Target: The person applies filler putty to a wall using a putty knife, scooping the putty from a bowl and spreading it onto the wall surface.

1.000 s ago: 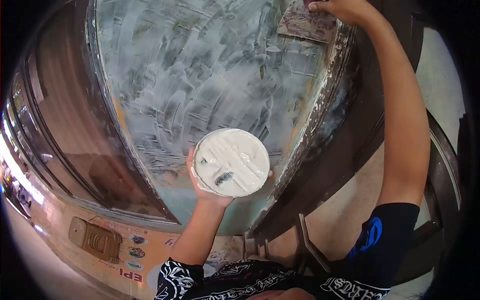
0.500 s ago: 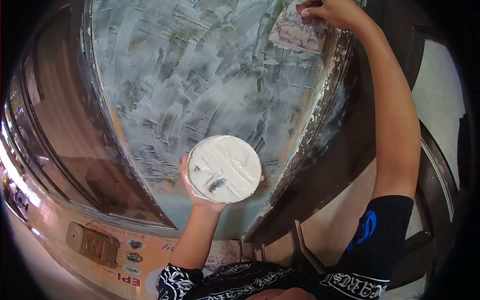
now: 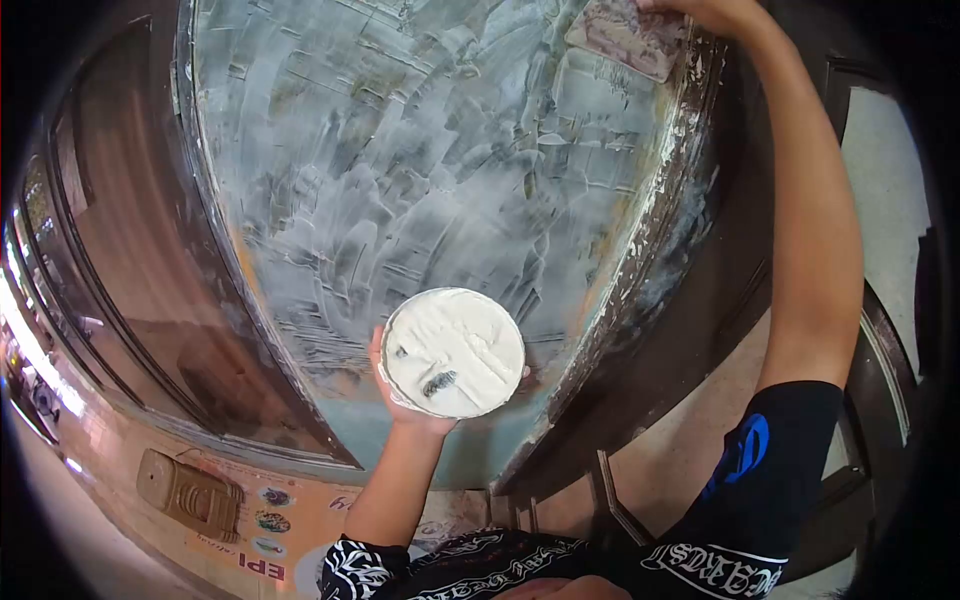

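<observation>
The left hand (image 3: pixel 405 400) cups a round white dish (image 3: pixel 453 352) of putty from beneath, its grip closed around the rim, with fingertips showing at the dish's left and right edges. The dish sits in front of the lower part of a large panel (image 3: pixel 400 160) smeared all over with whitish filler. The right hand (image 3: pixel 715 12) reaches to the top edge of the view and presses a flat scraper (image 3: pixel 628 35) against the panel's upper right corner, just inside the crusted right border (image 3: pixel 655 200). Most of that hand is cut off by the frame, so its grip looks closed on the scraper, though the fingers cannot be seen clearly. Between dish and scraper the coated surface lies open. Left of the panel runs a dark brown frame (image 3: pixel 120 260); right of the border, pale floor (image 3: pixel 690 440) shows under the arm.
</observation>
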A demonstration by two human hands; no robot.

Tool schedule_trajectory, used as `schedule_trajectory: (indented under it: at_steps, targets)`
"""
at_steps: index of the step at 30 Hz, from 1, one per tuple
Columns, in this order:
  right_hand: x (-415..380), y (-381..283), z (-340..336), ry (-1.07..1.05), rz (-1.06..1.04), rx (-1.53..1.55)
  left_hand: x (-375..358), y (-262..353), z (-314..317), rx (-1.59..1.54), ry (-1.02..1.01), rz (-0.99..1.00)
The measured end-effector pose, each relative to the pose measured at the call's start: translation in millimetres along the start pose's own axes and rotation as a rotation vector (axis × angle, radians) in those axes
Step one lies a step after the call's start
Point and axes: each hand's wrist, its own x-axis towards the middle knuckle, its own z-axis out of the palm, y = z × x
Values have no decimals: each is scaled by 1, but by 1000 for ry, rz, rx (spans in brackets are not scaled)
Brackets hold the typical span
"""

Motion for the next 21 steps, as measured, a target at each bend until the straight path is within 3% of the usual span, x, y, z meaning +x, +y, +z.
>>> schedule_trajectory:
  at_steps: [3, 5, 8, 10, 13, 15, 17, 18, 21]
  targets:
    - [-15, -11, 8, -57, -76, -95, 0, 4, 0, 24, 94, 29]
    - [-14, -9, 37, -177, -120, -68, -1, 7, -8, 13, 65, 4]
    - [-16, -21, 43, -165, -137, -155, 1, 7, -7, -62, -48, 1]
    - [-7, -12, 18, -26, -137, 10, 2, 8, -9, -29, 0, 25]
    - [13, 0, -18, 105, -59, -173, 4, 10, -15, 37, 86, 38]
    - [3, -10, -12, 55, -23, -116, 4, 11, -16, 61, 102, 28]
    - [-1, -14, 16, -216, -224, -105, 4, 12, -21, 86, 122, 49]
    - [-10, -30, 32, -269, -156, -196, 4, 12, -22, 66, 122, 47]
    - [1, -19, 50, -223, -249, -315, 2, 14, -15, 30, 78, 20]
